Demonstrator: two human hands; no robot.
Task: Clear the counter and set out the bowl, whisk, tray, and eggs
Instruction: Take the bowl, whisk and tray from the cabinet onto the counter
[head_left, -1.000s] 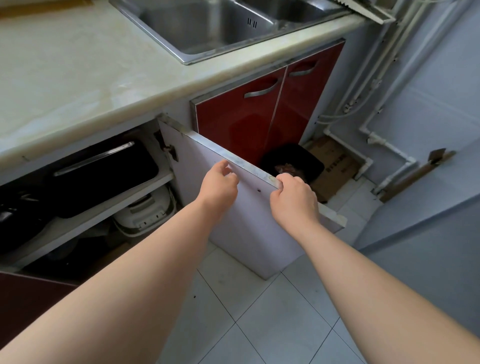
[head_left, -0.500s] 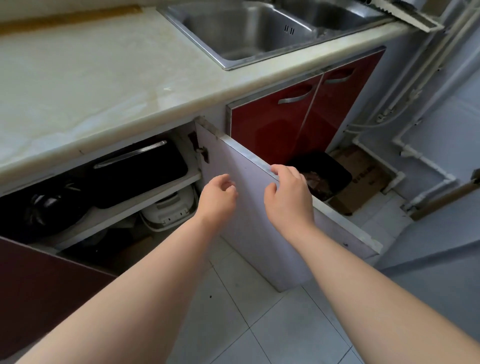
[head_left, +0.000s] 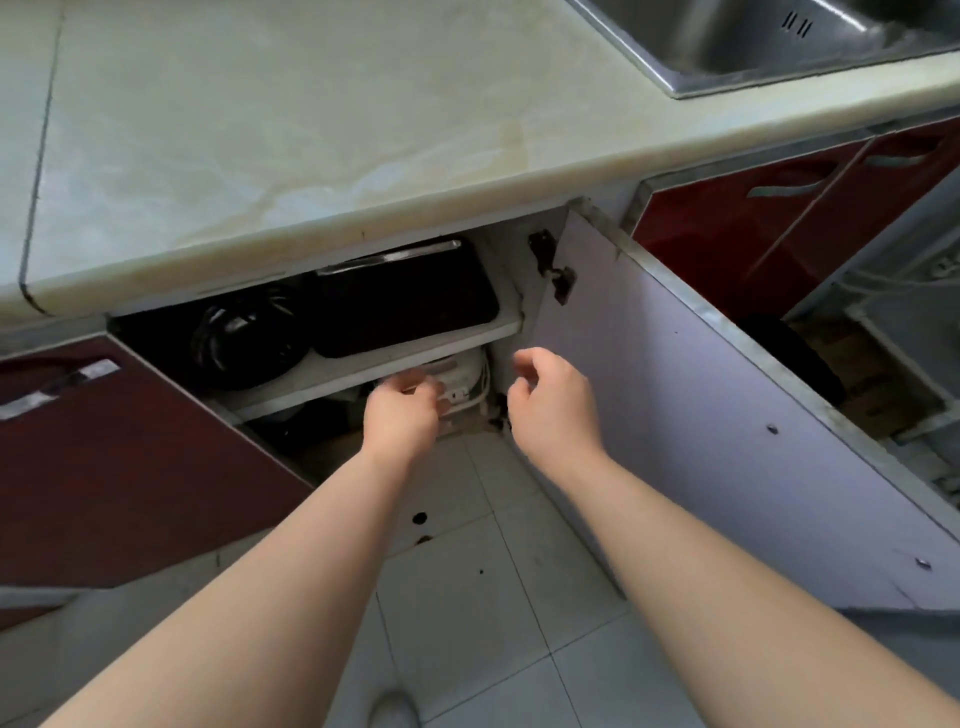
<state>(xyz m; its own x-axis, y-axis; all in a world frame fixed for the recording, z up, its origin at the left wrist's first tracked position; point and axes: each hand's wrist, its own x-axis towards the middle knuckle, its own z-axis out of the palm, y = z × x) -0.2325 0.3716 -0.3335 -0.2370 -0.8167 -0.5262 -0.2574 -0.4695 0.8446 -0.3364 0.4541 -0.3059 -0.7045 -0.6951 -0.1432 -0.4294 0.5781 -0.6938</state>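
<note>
- Just below the middle of the frame, the left hand (head_left: 402, 410) reaches under the shelf edge with its fingers curled toward a white rice cooker (head_left: 460, 376); blur hides whether they grip it or only touch it.
- To the right of it, slightly apart, the right hand (head_left: 553, 405) hangs in the air with fingers loosely curled, holding nothing.
- Both bare forearms run in from the bottom corners of the frame.
- Above the hands, a white shelf (head_left: 363, 366) divides the open cabinet; the rice cooker sits in the lower compartment at its right end.
- On the shelf's right half lies the dark tray (head_left: 405, 306), flat, with a shiny metal rim along its far edge.
- Just beside it to the left sits a glossy black round vessel (head_left: 244, 338); what kind it is cannot be told.
- Right of the hands, the open cabinet door (head_left: 701, 415) shows its pale lilac inner face and swings toward the lower right, hung on a dark hinge (head_left: 553, 270).
- Behind that door, at the right edge, a black bin (head_left: 795, 353) stands near some cardboard (head_left: 872, 384).
- Red cabinet doors (head_left: 753, 228) stand shut at upper right.
- Across the top runs the pale marble counter (head_left: 260, 130), with a steel sink (head_left: 779, 41) in the upper right corner.
- White floor tiles (head_left: 493, 597) fill the bottom between the arms.
</note>
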